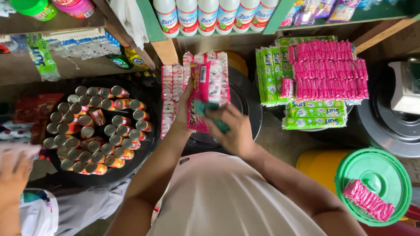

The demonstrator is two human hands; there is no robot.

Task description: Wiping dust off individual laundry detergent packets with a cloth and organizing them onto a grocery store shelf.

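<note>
My left hand grips the left edge of a pink and white strip of sachet packs, holding it up over a round black lid. My right hand is closed on a small teal cloth and presses it against the lower part of the strip. More white and red sachet strips hang just left of my left hand.
A black round tray of several small tins sits at left. Pink and green sachet stacks lie at right. A green bucket lid bears a pink sachet bundle. White bottles line the shelf above. Another person's hand is at far left.
</note>
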